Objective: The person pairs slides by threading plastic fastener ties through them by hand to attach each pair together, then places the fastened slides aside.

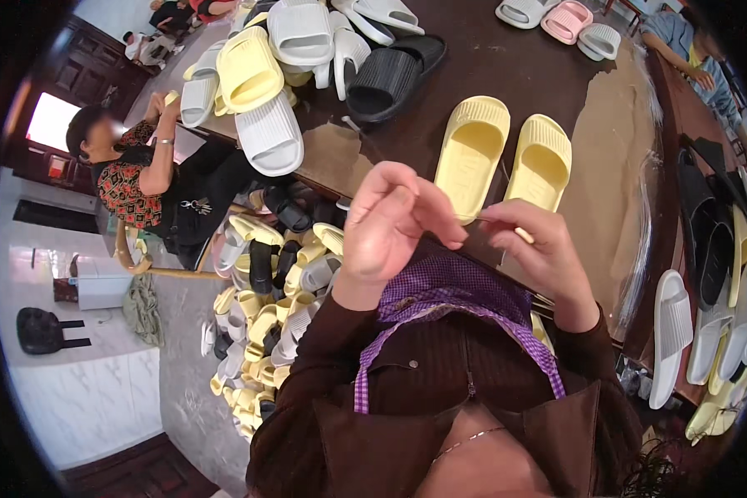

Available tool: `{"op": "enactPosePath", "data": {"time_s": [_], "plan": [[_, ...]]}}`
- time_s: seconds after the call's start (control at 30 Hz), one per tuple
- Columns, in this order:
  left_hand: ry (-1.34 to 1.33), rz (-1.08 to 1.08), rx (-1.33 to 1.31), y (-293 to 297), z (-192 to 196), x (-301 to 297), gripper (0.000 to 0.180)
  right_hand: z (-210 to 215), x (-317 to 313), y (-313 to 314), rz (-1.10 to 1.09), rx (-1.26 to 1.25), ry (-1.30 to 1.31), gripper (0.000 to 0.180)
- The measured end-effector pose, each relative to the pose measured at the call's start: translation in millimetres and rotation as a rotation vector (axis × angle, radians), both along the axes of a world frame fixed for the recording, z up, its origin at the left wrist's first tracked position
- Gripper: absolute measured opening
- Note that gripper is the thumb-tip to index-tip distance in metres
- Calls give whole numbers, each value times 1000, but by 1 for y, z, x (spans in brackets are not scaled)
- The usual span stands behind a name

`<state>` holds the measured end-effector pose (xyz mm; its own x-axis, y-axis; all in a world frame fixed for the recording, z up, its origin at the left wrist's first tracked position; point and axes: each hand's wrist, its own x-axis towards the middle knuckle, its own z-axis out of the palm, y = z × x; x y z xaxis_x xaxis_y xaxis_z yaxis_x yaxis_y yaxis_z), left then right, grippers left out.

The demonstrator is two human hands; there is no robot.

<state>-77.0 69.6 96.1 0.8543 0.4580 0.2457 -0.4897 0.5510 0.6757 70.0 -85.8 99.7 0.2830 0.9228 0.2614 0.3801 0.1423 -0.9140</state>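
On the brown table before me lie two yellow slide slippers, a left one (471,158) and a right one (542,164), toes pointing away and heels toward me. My left hand (390,220) is raised beside the left slipper's heel, its palm partly turned up. Its fingers are bent but apart, and nothing shows in them. My right hand (544,245) is at the near table edge by the slippers' heels, thumb and fingers drawn together. Whatever it may pinch is too small to make out. A purple checked apron (448,286) hangs below both hands.
Yellow, white, grey and black slippers (270,133) pile up at the table's far left. A large slipper heap (266,332) covers the floor to my left. More slippers (672,332) line the right side. A person (133,183) sits at left, another (693,66) at far right.
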Motion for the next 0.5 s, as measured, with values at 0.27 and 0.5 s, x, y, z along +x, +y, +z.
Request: {"op": "enactPosePath", "data": {"time_s": [0.27,0.5], "plan": [[287,176,-30,12,-20,-22,13,-6,18,-12,-90,101,-468,17],[523,-18,-57,-9,-50,-28,9,-36,24,-25,-28,-31,-521,10]]}}
